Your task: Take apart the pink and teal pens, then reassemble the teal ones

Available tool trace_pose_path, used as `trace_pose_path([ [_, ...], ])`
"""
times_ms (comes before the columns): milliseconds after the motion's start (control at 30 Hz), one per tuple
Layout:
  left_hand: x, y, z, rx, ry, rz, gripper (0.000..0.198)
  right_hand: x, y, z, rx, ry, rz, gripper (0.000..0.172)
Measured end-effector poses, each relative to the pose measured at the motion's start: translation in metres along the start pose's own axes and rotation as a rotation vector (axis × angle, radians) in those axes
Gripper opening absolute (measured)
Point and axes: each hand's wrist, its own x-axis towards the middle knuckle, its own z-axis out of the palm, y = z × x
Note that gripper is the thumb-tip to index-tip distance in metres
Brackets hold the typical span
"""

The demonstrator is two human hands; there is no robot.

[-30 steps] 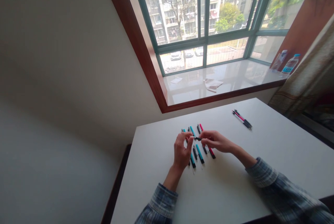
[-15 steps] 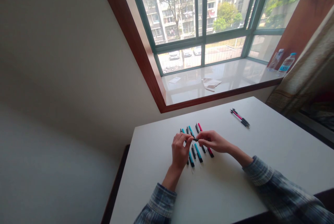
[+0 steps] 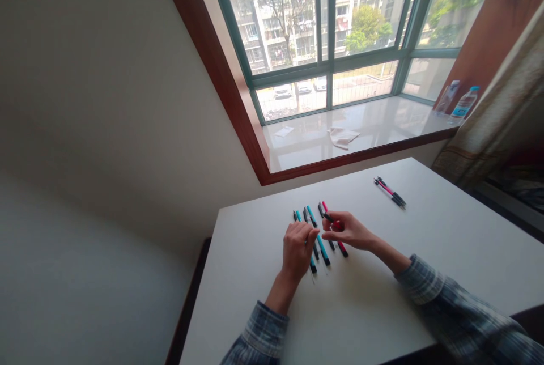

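Note:
On the white table lies a row of several pen parts, teal, black and pink. My right hand is closed around a pink and black pen piece, held just above the row. My left hand hovers over the left part of the row with its fingers curled and pinched together; what they hold, if anything, is hidden. The two hands are close, their fingertips a small gap apart.
A small bundle of assembled pens, pink and black, lies at the table's far right. Behind the table a window sill carries a crumpled cloth and two plastic bottles. A curtain hangs at the right.
The hands were joined on a black piece between them. They have now come apart: my right hand keeps a pink and black piece, and my left hand has dropped slightly toward the row.

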Motion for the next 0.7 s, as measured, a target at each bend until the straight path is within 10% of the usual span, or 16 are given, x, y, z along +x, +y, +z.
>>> trace_pose_path([
  [700, -0.001, 0.016, 0.004, -0.255, -0.111, -0.081, 0.036, 0.001, 0.004, 0.003, -0.127, 0.117, -0.071, 0.024],
])
